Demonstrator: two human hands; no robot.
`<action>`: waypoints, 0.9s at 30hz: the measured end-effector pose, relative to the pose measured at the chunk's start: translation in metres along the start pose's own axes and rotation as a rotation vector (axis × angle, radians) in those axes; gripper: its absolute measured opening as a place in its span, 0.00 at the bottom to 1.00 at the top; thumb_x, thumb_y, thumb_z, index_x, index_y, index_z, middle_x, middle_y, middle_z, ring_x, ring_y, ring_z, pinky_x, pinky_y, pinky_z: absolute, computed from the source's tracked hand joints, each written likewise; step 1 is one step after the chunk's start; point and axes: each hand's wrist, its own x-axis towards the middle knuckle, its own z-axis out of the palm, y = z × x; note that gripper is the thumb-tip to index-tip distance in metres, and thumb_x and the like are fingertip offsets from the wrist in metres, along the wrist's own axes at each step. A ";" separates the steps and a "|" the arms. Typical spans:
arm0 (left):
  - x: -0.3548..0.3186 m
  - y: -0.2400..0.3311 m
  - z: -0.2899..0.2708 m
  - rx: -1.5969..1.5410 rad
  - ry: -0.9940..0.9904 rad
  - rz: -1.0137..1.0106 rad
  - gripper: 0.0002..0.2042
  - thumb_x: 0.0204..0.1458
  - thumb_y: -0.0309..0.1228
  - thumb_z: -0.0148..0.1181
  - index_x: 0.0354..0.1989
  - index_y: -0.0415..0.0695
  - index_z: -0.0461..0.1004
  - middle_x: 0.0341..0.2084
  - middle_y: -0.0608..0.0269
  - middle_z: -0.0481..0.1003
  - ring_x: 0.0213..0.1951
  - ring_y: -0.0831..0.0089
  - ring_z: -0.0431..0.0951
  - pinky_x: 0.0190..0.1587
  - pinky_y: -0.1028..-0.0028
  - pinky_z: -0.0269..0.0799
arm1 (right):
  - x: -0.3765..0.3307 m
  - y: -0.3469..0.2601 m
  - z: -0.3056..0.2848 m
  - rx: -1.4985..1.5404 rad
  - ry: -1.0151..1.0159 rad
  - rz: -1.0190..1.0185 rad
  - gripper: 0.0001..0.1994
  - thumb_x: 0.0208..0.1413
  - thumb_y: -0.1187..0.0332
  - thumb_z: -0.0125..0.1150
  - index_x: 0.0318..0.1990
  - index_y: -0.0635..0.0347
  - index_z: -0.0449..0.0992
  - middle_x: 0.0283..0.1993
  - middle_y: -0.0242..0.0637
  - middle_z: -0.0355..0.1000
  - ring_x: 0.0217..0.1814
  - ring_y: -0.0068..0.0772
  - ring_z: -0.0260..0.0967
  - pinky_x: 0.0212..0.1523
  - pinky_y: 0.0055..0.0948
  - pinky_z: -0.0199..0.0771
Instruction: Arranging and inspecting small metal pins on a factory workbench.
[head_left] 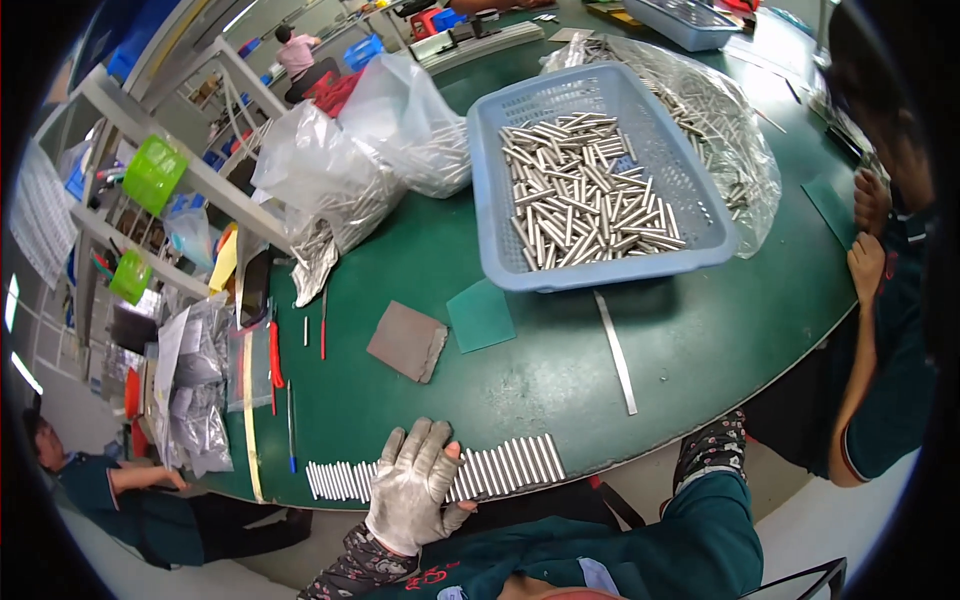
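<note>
My left hand [412,482], in a grey-white glove with bare fingertips at thumb and one finger, lies palm down across a row of metal pins [510,468]. Its fingers are stretched out flat, covering the middle of the row. The shiny pins lie side by side along the table's near edge, and those at the right end look longer. My right arm shows only as a flowered sleeve [712,447] beyond the table edge; the hand itself is hidden. Ahead of my left hand lie a brown abrasive-looking sheet [408,341] and a green square sheet [481,316].
A blue plastic basket [505,277] holds many loose pins. Clear bags of pins [350,180] stand left of it; another bag [750,170] lies right. A metal strip [616,355], a pen [291,425] and red-handled tool [275,355] lie about. A co-worker's hand [866,262] is at right.
</note>
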 end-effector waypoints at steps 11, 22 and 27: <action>0.007 -0.001 -0.002 -0.030 -0.079 0.044 0.34 0.42 0.52 0.59 0.56 0.43 0.65 0.54 0.50 0.67 0.58 0.51 0.65 0.59 0.48 0.58 | -0.026 0.018 0.030 0.258 0.117 0.218 0.17 0.63 0.60 0.43 0.54 0.56 0.70 0.50 0.43 0.73 0.49 0.43 0.72 0.50 0.34 0.72; -0.002 -0.005 0.020 -0.018 0.102 0.128 0.33 0.56 0.52 0.44 0.68 0.51 0.50 0.56 0.43 0.64 0.58 0.41 0.63 0.60 0.45 0.52 | -0.238 -0.139 0.008 0.265 0.582 -0.011 0.17 0.63 0.60 0.42 0.53 0.55 0.70 0.49 0.43 0.73 0.48 0.43 0.72 0.49 0.35 0.72; -0.018 -0.017 0.005 0.104 0.111 0.047 0.32 0.55 0.53 0.45 0.64 0.46 0.55 0.56 0.44 0.64 0.59 0.43 0.62 0.61 0.46 0.52 | -0.212 -0.112 0.089 -0.276 0.987 0.065 0.15 0.55 0.68 0.57 0.51 0.55 0.71 0.45 0.38 0.74 0.44 0.40 0.74 0.43 0.39 0.76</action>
